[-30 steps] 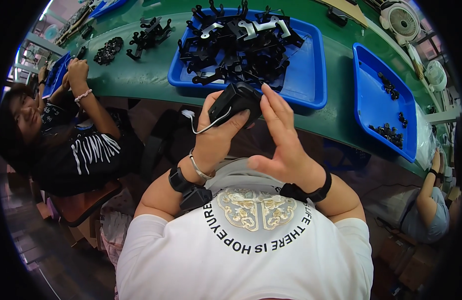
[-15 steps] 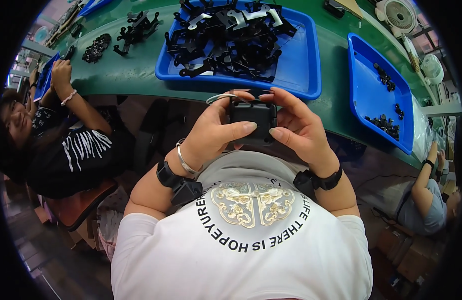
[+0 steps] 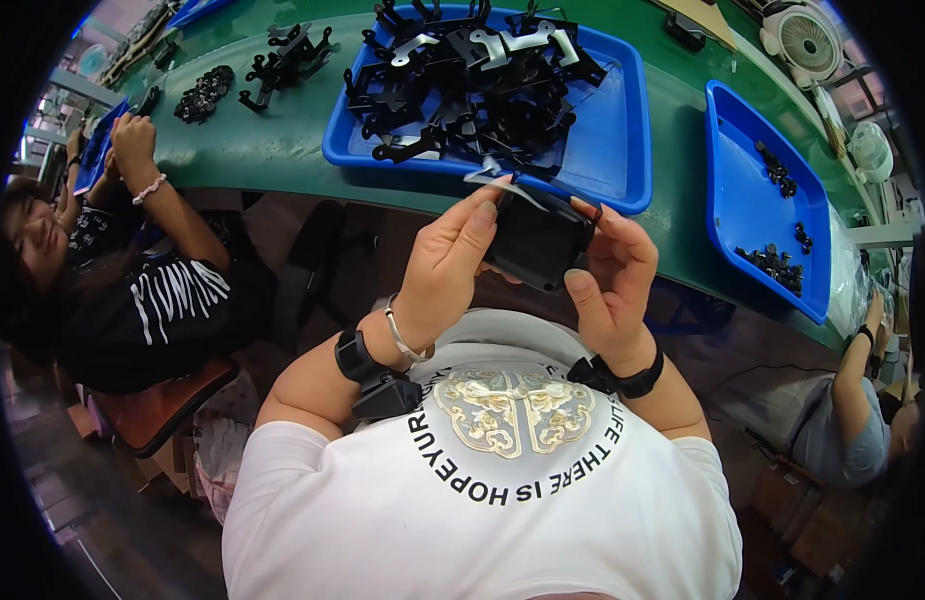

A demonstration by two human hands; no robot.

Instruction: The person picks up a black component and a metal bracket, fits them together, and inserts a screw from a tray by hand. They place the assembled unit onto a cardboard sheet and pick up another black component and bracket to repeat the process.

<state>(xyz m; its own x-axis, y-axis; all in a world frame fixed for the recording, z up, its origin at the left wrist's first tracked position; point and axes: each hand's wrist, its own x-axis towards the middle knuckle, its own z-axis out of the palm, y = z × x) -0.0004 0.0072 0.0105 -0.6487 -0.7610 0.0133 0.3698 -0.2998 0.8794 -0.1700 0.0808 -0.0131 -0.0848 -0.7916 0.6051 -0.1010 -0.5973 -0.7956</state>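
Above my lap, near the table's edge, I hold a black, box-like housing with rounded corners, tilted between both hands. My left hand grips its left side, thumb along the near face and fingers mostly hidden. A thin, pale strip sticks out beside my left fingertips at the upper left corner; whether it is film or cable I cannot tell. My right hand is curled round the right side, thumb at the lower right corner and fingertips at the upper right edge.
Beyond my hands, a blue tray holds a heap of black brackets. More brackets and small black parts lie left on the green table. Another blue tray stands right. Co-workers sit at both sides.
The housing has moved slightly right and tilted, its right side lower. My left thumb has shifted from its face to its upper left corner. The pale strip now points up and left.
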